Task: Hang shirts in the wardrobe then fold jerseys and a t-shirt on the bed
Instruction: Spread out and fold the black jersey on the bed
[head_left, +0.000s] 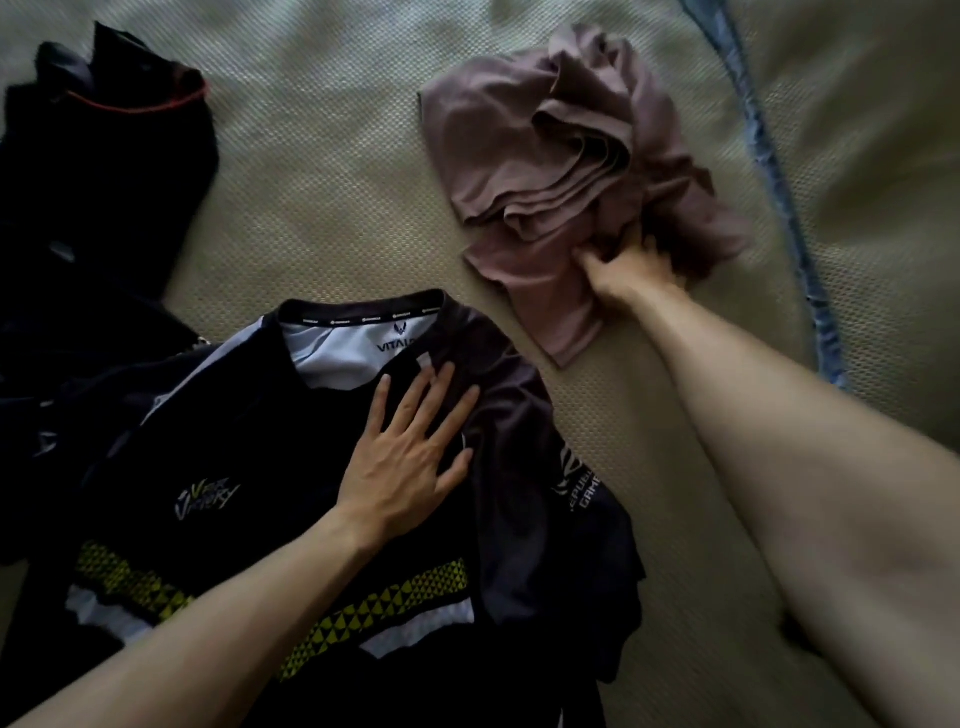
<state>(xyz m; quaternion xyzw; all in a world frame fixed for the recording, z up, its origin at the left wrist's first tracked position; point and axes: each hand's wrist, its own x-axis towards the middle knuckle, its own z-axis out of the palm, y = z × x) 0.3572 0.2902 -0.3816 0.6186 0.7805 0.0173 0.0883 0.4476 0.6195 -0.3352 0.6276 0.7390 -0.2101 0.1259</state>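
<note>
A black jersey (270, 530) with yellow triangle bands and a white inner collar lies spread face up on the bed, near me. My left hand (410, 447) rests flat on its chest, fingers apart, just below the collar. A crumpled mauve t-shirt (550, 156) lies further away to the right. My right hand (623, 270) is closed on a bunch of its cloth at the near edge; the fingertips are buried in the fabric. A second dark jersey (104, 156) with a red-edged opening lies bunched at the far left.
The bed (337, 182) is covered in a beige textured sheet. A blue patterned strip (769, 171) runs along the right side, with a beige pillow or bedding (872, 130) beyond it.
</note>
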